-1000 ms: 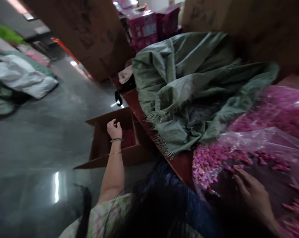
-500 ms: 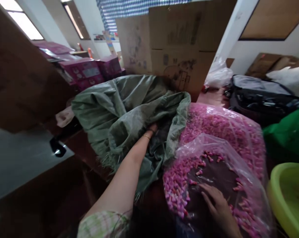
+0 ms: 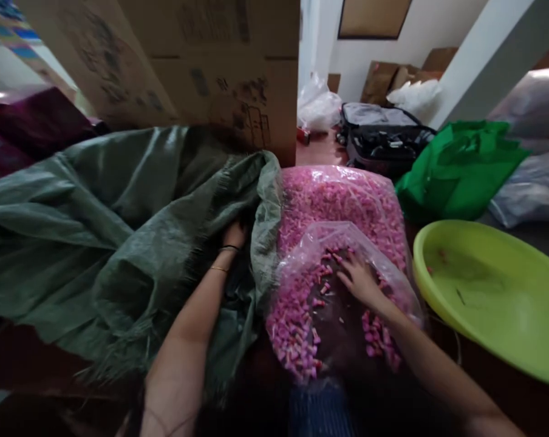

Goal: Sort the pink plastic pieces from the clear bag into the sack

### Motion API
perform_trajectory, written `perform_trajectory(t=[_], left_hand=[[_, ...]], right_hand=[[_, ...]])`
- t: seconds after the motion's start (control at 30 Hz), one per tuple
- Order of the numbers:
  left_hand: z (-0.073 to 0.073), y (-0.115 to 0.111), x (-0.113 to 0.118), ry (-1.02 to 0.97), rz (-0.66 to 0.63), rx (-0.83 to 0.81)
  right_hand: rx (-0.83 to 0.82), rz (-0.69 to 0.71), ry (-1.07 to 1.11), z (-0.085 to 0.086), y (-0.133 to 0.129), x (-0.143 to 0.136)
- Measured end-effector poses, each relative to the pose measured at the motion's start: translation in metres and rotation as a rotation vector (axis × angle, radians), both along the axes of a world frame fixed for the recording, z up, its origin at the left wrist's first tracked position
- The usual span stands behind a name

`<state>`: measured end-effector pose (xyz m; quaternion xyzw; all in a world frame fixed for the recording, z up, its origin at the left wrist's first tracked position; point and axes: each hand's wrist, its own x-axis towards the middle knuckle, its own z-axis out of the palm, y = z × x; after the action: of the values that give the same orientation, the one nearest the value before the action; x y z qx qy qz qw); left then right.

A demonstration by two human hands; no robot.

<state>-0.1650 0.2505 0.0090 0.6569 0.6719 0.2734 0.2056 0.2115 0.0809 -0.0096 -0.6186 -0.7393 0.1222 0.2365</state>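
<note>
Left hand (image 3: 235, 233) deep in green woven sack (image 3: 142, 261), grip hidden, right hand (image 3: 359, 279) spread among pink pieces (image 3: 293, 328), clear plastic bag (image 3: 342, 233).

Dim and slightly blurred, with pale sheen on the green sack (image 3: 160, 243) and deep shadow below.

Lime basin (image 3: 520, 315), right side. Green bag (image 3: 461, 173) just behind it; black suitcase (image 3: 384, 145) farther back, clear plastic bag (image 3: 317, 108) to its left. Printed cardboard box (image 3: 224, 79) upper left, dark-pink boxes (image 3: 37, 127) at far left edge.
</note>
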Motion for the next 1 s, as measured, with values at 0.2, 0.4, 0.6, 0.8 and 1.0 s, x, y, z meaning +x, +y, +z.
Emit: perform_trajectory(t=[0.2, 0.4, 0.6, 0.8, 1.0], left_hand=[[-0.003, -0.051, -0.015, -0.056, -0.051, 0.109], [0.012, -0.099, -0.021, -0.527, 0.019, 0.220], [0.022, -0.182, -0.013, -1.049, 0.028, -0.030], [0.036, -0.238, 0.059, -1.362, -0.028, -0.456], [0.018, -0.248, 0.138, -1.468, -0.138, -0.827]], right_hand=[[-0.402, -0.168, -0.140, 0.016, 0.094, -0.033], [-0.182, -0.004, -0.103, -0.001, 0.052, -0.058], [-0.005, 0.046, 0.087, -0.008, -0.009, -0.009], [-0.090, -0.117, 0.510, -0.007, -0.017, 0.017], [-0.283, -0.180, 0.830, -0.011, -0.019, 0.011]])
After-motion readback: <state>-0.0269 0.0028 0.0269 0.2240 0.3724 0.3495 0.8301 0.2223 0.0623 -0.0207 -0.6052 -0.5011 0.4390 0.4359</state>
